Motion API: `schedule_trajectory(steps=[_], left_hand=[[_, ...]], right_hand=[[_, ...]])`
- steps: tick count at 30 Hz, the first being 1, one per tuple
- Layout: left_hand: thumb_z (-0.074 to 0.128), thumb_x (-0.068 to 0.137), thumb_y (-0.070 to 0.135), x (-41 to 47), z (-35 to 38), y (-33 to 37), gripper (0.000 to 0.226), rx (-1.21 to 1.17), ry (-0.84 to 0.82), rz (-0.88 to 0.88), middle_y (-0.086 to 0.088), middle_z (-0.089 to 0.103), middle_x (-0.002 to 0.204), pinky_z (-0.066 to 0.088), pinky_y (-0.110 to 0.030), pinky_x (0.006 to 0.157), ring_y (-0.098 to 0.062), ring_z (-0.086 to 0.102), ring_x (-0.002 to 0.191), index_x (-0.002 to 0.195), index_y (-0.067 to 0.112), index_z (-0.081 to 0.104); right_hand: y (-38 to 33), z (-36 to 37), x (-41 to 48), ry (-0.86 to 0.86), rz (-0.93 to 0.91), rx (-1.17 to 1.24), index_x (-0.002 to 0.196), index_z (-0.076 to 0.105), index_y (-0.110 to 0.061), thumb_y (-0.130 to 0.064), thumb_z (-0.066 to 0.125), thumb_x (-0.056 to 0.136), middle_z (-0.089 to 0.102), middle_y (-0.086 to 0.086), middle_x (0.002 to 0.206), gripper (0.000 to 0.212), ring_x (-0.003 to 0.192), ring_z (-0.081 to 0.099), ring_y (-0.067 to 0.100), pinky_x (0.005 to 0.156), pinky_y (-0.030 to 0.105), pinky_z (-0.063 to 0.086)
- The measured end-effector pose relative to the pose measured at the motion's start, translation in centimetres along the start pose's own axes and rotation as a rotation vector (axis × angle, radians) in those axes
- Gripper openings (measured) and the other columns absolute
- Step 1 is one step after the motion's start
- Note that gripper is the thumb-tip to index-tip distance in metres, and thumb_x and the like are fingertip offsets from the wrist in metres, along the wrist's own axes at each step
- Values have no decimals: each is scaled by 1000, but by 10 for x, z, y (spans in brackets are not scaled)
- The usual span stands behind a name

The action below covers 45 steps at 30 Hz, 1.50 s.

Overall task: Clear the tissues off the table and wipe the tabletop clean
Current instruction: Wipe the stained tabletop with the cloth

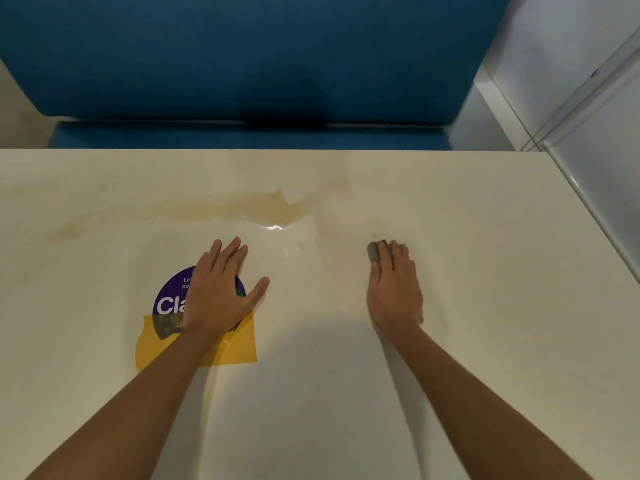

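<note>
Your left grip [221, 292] lies flat on the worktop [485, 237], fingers straight and spread, thumb out. The palm covers the right part of the purple sticker [169, 299], and the grip holds nothing. Yellow tape [235, 348] crosses the sticker's near edge.

Right of the sticker, well apart, your right grip [394, 289] presses palm-down on a grey wiping pad [373, 252]. The fingers lie straight over it, not curled round it. Only the pad's far left corner shows past the fingertips, pointing away from you. Its long axis cannot be told.

Beyond the sticker, a brownish stain [263, 206] runs with its long axis left to right. It is widest and wet-shiny toward its right end.

Farther out from the sticker, past the worktop's far edge, stands a blue bench [242, 64].
</note>
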State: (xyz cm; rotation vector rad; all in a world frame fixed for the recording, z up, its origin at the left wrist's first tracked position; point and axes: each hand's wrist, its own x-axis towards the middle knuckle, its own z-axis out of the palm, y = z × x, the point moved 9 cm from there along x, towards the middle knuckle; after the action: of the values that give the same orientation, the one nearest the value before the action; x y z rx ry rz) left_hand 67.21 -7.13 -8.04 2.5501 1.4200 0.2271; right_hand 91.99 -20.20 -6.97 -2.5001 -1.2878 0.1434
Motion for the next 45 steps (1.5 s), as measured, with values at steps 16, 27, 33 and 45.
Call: schedule_trajectory(steps=[16,27,33,45], left_hand=[[23,80,71,0,-3,0,84,-19,19,-17,1,32,151,15,-39,116,-22,19,143,141,15,39],[22,81,72,-1,-5,-1,84,-37,39,-13,1,34,150,15,-38,115,-21,20,142,139,15,42],[26,81,70,-1,-5,0,82,-58,46,-13,1,33,150,14,-37,115,-21,20,142,139,15,42],[23,80,76,1,-7,-1,85,-93,67,-23,4,35,149,15,-36,114,-18,22,142,137,17,45]], right_hand=[[13,-8,9,-91,-223,22,142,35,-23,-33,29,99,29,-6,151,44,141,18,7,116,24,10],[-69,14,2,-136,-374,31,139,41,-10,-28,28,95,39,8,146,49,138,26,23,113,22,8],[-16,2,4,-187,-529,4,138,44,-22,-36,32,97,40,-5,145,45,138,26,5,113,28,21],[-39,13,74,-38,-115,-154,147,8,-5,-24,15,101,10,11,156,50,144,5,24,116,31,1]])
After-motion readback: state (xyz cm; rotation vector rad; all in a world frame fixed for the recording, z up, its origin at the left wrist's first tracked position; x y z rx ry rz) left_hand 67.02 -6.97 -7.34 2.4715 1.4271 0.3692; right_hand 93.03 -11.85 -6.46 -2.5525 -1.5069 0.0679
